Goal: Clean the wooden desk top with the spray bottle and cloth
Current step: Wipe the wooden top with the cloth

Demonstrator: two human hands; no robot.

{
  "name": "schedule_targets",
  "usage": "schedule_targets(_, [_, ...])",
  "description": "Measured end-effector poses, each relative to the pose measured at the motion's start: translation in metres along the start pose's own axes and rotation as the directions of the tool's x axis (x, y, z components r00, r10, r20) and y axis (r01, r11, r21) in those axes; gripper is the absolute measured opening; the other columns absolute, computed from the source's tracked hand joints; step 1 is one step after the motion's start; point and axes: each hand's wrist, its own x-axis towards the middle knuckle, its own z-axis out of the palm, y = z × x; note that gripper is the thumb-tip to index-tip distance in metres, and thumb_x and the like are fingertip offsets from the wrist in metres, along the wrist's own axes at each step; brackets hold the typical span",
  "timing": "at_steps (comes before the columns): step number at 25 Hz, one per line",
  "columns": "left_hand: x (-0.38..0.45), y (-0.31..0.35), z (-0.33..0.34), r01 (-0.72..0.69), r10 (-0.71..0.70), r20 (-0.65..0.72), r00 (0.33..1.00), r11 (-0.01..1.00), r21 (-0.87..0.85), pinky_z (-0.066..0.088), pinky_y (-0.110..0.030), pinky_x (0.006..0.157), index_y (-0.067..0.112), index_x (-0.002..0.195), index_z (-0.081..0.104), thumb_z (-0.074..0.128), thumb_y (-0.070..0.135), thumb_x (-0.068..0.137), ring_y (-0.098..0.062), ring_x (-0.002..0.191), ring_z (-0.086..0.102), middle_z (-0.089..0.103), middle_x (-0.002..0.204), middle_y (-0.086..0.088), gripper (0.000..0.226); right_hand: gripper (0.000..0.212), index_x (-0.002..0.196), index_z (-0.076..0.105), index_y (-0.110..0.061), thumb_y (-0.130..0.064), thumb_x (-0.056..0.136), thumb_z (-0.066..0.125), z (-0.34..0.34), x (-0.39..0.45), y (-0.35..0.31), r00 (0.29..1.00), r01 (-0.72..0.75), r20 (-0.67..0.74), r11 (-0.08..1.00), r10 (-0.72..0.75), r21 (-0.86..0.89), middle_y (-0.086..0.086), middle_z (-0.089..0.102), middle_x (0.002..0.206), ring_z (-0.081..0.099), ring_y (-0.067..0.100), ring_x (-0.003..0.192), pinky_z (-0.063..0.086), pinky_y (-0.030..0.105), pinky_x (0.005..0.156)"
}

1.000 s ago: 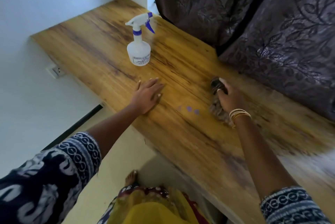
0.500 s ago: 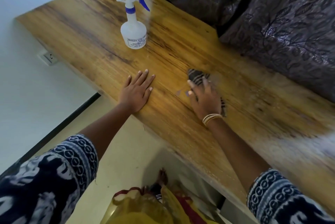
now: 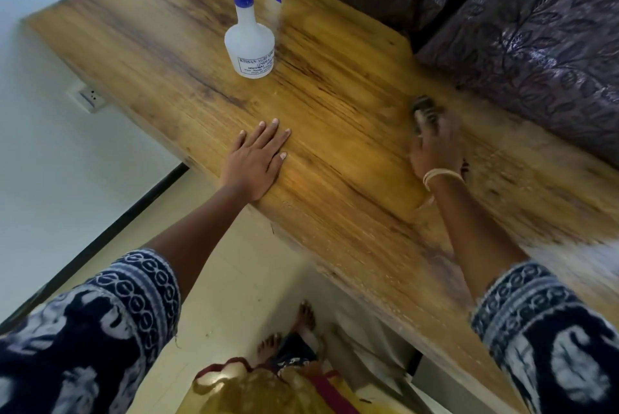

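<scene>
Fingers of the left hand lie straight and close together, palm flat on the wooden desk top at its near edge, holding nothing. The right hand is blurred; it presses down on the cloth, a dark striped rag that shows beyond the fingertips, close to the desk's far edge. Whether those fingers curl into the cloth or lie flat on it cannot be told. Thin bangles ring the right wrist. The spray bottle, white with a blue trigger and collar, stands upright toward the far left corner of the desk, well apart from both hands. A dark patterned curtain hangs along the far edge.
</scene>
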Motion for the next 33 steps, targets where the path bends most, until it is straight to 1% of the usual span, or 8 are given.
schedule_targets(3, [0.001,0.001,0.001,-0.001,0.0,-0.02,1.0,1.0,-0.019,0.007,-0.042,0.122,0.039,0.154,0.017,0.017,0.044,0.104,-0.015,0.151,0.007,0.012,0.163,0.008,0.05,0.056,0.152,0.027,-0.031,-0.032,0.098,0.039,0.007,-0.008,-0.036,0.981,-0.192,0.031,0.981,0.194,-0.036,0.017,0.022,0.158,0.025,0.041,0.142,0.025,0.051,0.114])
schedule_targets(8, [0.001,-0.002,-0.001,-0.023,0.023,0.0,1.0,1.0,-0.008,0.007,-0.041,0.122,0.041,0.153,0.017,0.017,0.043,0.105,-0.016,0.151,0.006,0.01,0.163,0.008,0.048,0.049,0.146,0.039,-0.032,-0.032,0.097,0.036,0.023,-0.131,-0.131,0.843,0.533,0.036,0.843,-0.536,0.071,0.018,0.04,0.15,0.038,0.037,0.136,0.036,0.05,0.108])
schedule_targets(12, [0.001,-0.004,-0.006,-0.08,0.078,0.056,0.995,0.997,0.021,0.005,-0.04,0.122,0.042,0.154,0.013,0.019,0.04,0.106,-0.019,0.151,0.003,0.005,0.164,0.006,0.048,0.048,0.143,0.045,-0.033,-0.027,0.096,0.038,0.013,-0.156,-0.094,0.684,0.715,0.076,0.687,-0.726,0.125,0.012,0.041,0.15,0.04,0.032,0.135,0.033,0.044,0.107])
schedule_targets(16, [-0.005,-0.019,-0.013,-0.209,0.204,0.094,0.974,0.977,0.041,0.007,-0.039,0.122,0.037,0.155,0.012,0.012,0.047,0.103,-0.019,0.151,0.003,0.005,0.165,0.002,0.053,0.049,0.144,0.043,-0.029,-0.025,0.095,0.04,0.005,-0.107,0.005,0.986,0.163,-0.029,0.986,-0.163,0.016,0.019,0.039,0.148,0.041,0.039,0.131,0.037,0.049,0.107])
schedule_targets(20, [-0.024,-0.032,-0.013,-0.217,0.209,0.111,0.972,0.974,0.068,0.006,-0.038,0.122,0.03,0.156,0.01,0.008,0.05,0.1,-0.018,0.151,0.002,0.004,0.165,0.001,0.059,0.059,0.153,0.025,-0.03,-0.026,0.096,0.042,0.006,-0.116,-0.035,0.906,-0.422,0.016,0.906,0.422,0.013,0.021,0.018,0.159,0.02,0.042,0.143,0.023,0.052,0.115])
schedule_targets(24, [-0.027,-0.029,-0.015,-0.202,0.191,0.123,0.974,0.976,0.082,0.006,-0.041,0.122,0.029,0.156,0.008,0.007,0.05,0.1,-0.018,0.151,0.002,0.004,0.165,0.0,0.06,0.056,0.147,0.039,-0.027,-0.027,0.091,0.048,0.019,-0.174,-0.162,0.997,-0.059,-0.044,0.993,0.064,0.1,0.023,0.033,0.152,0.033,0.043,0.137,0.035,0.053,0.109])
schedule_targets(28, [-0.028,-0.029,-0.018,-0.216,0.205,0.126,0.971,0.972,0.088,0.011,-0.043,0.121,0.028,0.156,0.01,0.002,0.05,0.097,-0.02,0.151,0.006,0.007,0.164,-0.002,0.064,0.052,0.146,0.04,-0.029,-0.032,0.095,0.041,0.023,-0.21,-0.196,0.946,0.311,0.055,0.942,-0.32,0.124,0.018,0.037,0.152,0.033,0.039,0.139,0.031,0.052,0.113])
schedule_targets(33, [-0.028,-0.026,-0.017,-0.197,0.187,0.116,0.975,0.977,0.083,0.009,-0.044,0.122,0.028,0.156,0.01,0.011,0.046,0.103,-0.021,0.151,0.005,0.007,0.164,-0.002,0.057,0.05,0.147,0.036,-0.031,-0.031,0.097,0.039,0.014,-0.206,-0.083,0.992,-0.126,-0.018,0.989,0.128,0.081,0.017,0.035,0.152,0.033,0.038,0.139,0.034,0.054,0.11])
